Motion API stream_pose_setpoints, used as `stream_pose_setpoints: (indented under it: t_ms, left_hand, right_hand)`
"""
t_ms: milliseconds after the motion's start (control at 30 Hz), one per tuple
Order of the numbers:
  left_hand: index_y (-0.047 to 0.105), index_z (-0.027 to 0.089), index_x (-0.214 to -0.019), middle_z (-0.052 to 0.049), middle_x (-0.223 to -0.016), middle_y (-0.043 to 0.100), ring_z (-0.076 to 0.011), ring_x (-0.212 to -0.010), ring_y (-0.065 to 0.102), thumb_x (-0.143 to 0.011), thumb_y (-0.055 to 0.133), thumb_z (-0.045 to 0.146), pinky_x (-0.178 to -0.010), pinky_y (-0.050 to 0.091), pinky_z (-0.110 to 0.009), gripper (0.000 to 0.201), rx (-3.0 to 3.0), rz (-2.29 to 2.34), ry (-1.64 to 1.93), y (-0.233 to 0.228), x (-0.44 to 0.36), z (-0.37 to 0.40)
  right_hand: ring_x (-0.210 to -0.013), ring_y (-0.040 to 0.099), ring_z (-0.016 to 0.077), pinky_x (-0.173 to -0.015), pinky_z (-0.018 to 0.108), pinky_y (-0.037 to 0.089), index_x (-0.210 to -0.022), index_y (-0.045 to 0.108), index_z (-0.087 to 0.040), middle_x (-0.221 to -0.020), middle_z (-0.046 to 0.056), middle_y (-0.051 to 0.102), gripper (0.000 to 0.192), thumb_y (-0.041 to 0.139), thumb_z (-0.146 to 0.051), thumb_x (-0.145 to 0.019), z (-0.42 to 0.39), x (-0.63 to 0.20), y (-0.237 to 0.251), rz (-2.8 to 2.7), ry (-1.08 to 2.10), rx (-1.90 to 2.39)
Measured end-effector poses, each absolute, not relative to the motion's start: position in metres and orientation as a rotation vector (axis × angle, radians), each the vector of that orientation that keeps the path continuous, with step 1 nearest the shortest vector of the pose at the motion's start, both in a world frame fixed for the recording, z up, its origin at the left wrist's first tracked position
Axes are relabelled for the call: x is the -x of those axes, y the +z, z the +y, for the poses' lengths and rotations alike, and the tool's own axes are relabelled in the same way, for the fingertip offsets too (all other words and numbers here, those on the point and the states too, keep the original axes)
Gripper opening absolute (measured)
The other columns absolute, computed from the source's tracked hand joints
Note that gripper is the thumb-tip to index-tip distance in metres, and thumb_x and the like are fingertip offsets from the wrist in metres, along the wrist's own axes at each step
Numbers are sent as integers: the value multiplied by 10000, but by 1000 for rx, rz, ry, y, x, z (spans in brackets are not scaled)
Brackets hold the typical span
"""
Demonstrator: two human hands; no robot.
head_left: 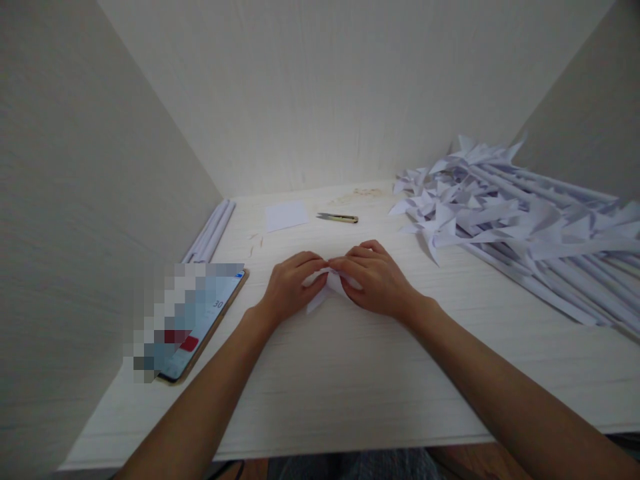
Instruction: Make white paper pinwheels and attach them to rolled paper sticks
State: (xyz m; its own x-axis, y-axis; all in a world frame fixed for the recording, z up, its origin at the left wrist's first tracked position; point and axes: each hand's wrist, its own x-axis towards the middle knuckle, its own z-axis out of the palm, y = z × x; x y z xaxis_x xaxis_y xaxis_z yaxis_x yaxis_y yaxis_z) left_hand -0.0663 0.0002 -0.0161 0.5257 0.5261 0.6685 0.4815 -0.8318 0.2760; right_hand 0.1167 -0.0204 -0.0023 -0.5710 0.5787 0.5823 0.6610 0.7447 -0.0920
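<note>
A small white sheet of paper (331, 285), bent or folded, is pinched between both hands near the middle of the table. My left hand (295, 283) grips its left side, thumb below and fingers above. From the other side my right hand (373, 277) closes on the paper, its fingertips meeting those of the left hand at the top edge. The fingers cover much of the sheet. Beyond the hands lie a flat white paper square (286, 216) and a pair of thread snips (338, 218).
Paper pinwheels (470, 200) on rolled paper sticks are heaped at the right. Several rolled paper tubes (213, 230) lie by the left wall. A phone (210, 320), partly pixelated, rests at the left on the white table (310, 393). Walls enclose the back and sides.
</note>
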Motion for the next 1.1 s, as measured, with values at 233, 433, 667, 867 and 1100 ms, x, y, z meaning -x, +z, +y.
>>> stream_pose_setpoints:
  t_ms: [233,433,667,867,1100]
  left_hand:
    - [451,208,-1174,-106,-1152,558,-200,-1049,540,-740,544,294,-877,444,-383,452,-1693,876,1268,-23,55,4]
    - [401,195,-1156,-120,-1241,492,-198,-1117,498,-636,617,171,-922,416,-365,563,-1218,966,1219,-26,44,3]
    - [583,136,-970,-80,-972,655,-138,-817,612,-685,589,147,-802,494,-310,285,-922,861,1051,-11,35,-7]
    - [633,129,-957,-62,-955,672,-150,-840,621,-715,523,126,-812,502,-325,266,-1034,973,1189,-18,33,-5]
    - [614,109,-1004,-85,-969,680,-184,-908,612,-725,404,38,-838,486,-355,356,-1801,1362,1457,-22,44,-3]
  right_hand:
    - [-840,525,207,-764,378,326,-1036,599,-211,-861,57,674,292,495,-139,-773,-19,-122,-6,-2067,-121,1039]
    - [-737,526,188,-679,343,392,-993,628,-220,-777,44,649,265,519,-144,-764,-19,-120,-7,-1919,-75,1031]
    - [-780,565,189,-727,362,435,-952,627,-242,-802,29,671,244,524,-120,-767,-19,-115,-11,-1924,-58,955]
    - [-944,553,212,-828,403,428,-1008,565,-218,-1035,73,660,294,484,-94,-753,-20,-110,-12,-2008,18,855]
    - [-659,536,168,-605,311,416,-686,572,-179,-671,44,598,119,514,-268,-739,-25,-103,-3,-1714,405,1046]
